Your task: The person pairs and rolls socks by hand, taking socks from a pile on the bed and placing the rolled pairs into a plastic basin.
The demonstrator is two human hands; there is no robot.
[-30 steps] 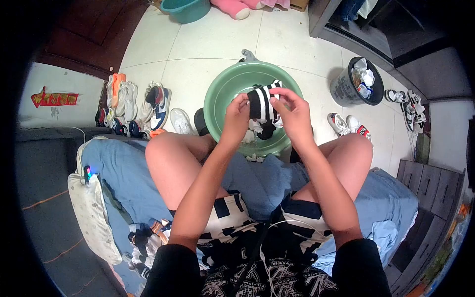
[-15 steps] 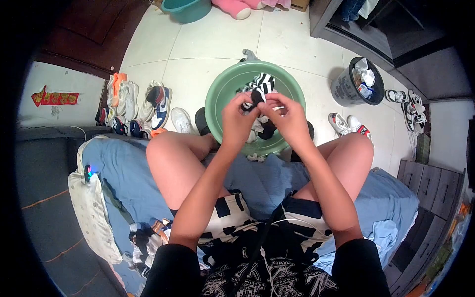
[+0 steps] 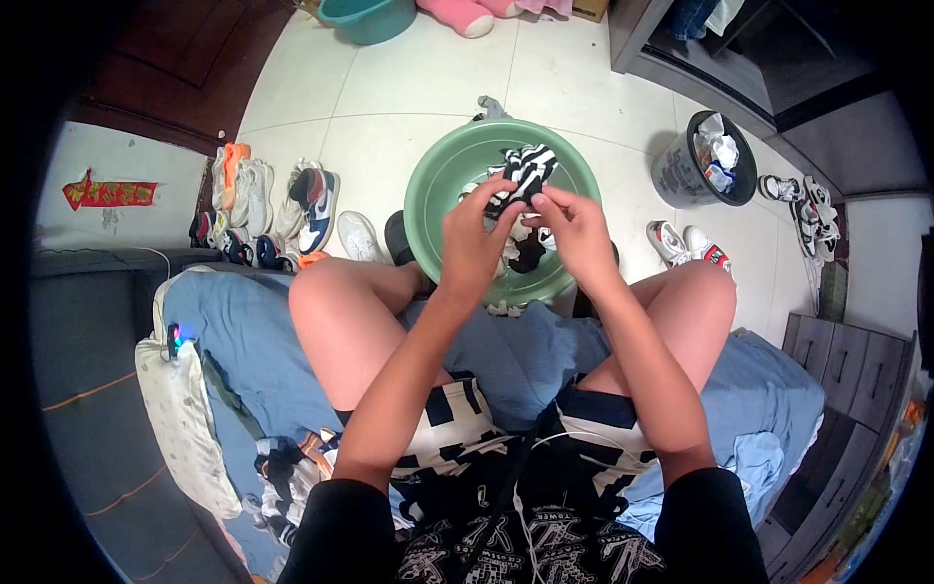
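A black-and-white striped sock [image 3: 530,167] is held up over the green basin [image 3: 424,200], bunched between my two hands. My left hand [image 3: 473,232] pinches its near left edge with thumb and fingers. On the other side, my right hand [image 3: 574,232] grips the near right edge, its fingertips almost meeting those of the left. Below the hands, several black and white socks [image 3: 527,255] lie in the basin, partly covered by my hands. The basin stands on the floor between my knees.
A grey sock [image 3: 489,107] lies beyond the basin's far rim. Rows of shoes [image 3: 255,195] stand to the left, and a dark trash bin [image 3: 676,173] to the right. A clothes pile [image 3: 287,477] rests on the blue bed sheet [image 3: 243,321]; a teal tub [image 3: 365,24] is far off.
The striped sock has turned and spread wider between my hands, showing more stripes. Both hands stay over the basin, with slightly shifted fingers.
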